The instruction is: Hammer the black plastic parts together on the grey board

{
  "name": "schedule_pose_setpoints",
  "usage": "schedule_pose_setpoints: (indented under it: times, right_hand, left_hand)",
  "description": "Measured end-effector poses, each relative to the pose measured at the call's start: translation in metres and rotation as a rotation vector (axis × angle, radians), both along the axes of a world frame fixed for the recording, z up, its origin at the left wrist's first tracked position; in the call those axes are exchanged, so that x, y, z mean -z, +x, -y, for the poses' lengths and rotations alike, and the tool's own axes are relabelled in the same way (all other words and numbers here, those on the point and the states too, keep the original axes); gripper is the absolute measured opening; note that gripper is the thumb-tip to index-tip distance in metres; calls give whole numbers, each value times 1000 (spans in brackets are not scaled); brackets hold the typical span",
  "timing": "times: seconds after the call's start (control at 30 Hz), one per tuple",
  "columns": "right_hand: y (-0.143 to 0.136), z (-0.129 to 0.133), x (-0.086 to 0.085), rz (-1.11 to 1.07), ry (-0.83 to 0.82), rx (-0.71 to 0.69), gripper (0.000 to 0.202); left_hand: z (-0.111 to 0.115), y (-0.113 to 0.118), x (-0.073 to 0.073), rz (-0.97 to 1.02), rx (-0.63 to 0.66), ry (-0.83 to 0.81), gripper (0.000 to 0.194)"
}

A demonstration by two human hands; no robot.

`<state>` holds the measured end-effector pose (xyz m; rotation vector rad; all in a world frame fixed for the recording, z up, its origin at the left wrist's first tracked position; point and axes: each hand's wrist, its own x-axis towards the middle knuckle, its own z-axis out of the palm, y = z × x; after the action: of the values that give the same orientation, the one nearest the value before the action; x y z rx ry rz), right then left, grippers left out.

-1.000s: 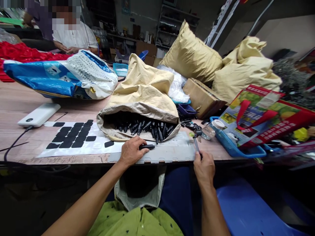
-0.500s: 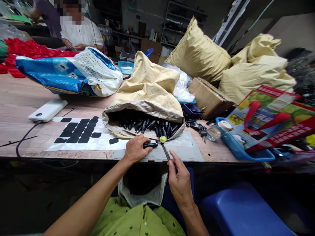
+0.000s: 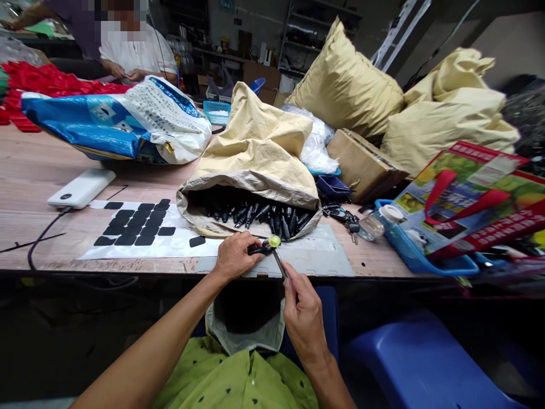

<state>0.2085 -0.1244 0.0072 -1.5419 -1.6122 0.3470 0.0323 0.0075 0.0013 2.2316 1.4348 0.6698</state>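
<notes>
My left hand [image 3: 235,255] rests at the table's front edge, closed around a black pen-like tube [image 3: 256,250] that lies level and points right. In my right hand [image 3: 303,304] is a small hammer [image 3: 279,261] with a metal handle and a yellow-green face. The hammer's head is at the tube's right end; whether they touch I cannot tell. Just behind lies a beige sack [image 3: 255,136], its mouth facing me, with many similar black tubes [image 3: 283,220] inside. A grey board [image 3: 327,255] lies under the work.
On the left are a sheet of black stickers [image 3: 138,227], a white power bank [image 3: 82,187] and a blue-white bag [image 3: 119,122]. To the right stand a blue basket [image 3: 402,247], a jar [image 3: 371,228] and keys [image 3: 354,229]. An open sack [image 3: 244,335] hangs below the edge. A person [image 3: 136,54] sits across.
The hammer has moved left, bringing its head over the tube's right end. My right hand has shifted slightly up and left with it; my left hand stays put.
</notes>
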Motion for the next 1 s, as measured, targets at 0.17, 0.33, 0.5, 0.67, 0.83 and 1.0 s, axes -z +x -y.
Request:
schedule_pose_setpoints:
  times: [0.17,0.33,0.5,0.67,0.83,1.0]
  right_hand:
    - [-7,3,3,60,-13,-16,44]
    - [-8,4,6,108,-59,-10,46]
    - [-2,0,-10,64,-7,19,43]
    - [-4,2,-22,71,152,68,45]
    - [-5,7,-6,159,-26,-17,47]
    - [0,4,-12,129,50,55,44]
  left_hand:
    - [0,0,0,-5,0,8,18]
    - [1,1,-2,-6,-9,9,16]
    - [0,1,0,-9,6,7,17]
    - [0,0,2,-1,12,10,17]
    - [1,1,-1,-3,11,0,11]
    - [1,0,-1,1,16,-7,16]
